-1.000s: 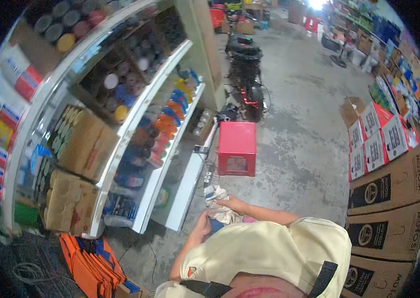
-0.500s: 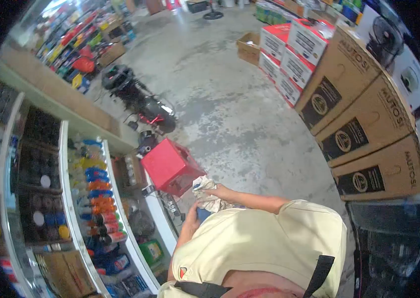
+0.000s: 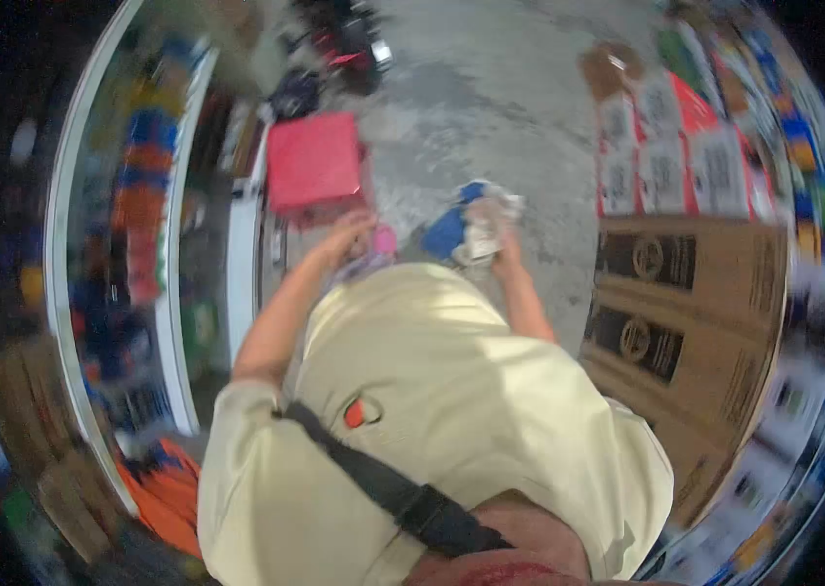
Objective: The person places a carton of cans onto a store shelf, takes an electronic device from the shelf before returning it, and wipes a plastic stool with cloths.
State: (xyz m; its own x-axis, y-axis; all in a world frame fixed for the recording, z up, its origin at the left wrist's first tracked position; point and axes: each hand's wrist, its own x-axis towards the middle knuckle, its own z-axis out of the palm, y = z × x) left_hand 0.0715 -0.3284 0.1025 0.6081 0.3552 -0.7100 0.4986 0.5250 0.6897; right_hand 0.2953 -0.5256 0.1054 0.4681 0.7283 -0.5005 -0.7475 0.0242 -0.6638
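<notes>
My right hand is closed around a crumpled bundle of cloth, held out in front over the floor. The bundle has an off-white cloth and a blue cloth. My left hand is curled at a pale purple thing with a pink top, close in front of my shirt. Blur and the shirt hide most of that thing, so its kind is unclear. Just beyond my left hand stands a red box-shaped stool.
Glass-fronted shelves with bottles line the left side. Brown cartons and red-and-white boxes are stacked on the right. A dark machine stands beyond the stool on the concrete floor.
My hands have moved apart. The right hand carries the cloth bundle to the right; the left has left it and is at the pink-topped thing. The view has tilted down and turned.
</notes>
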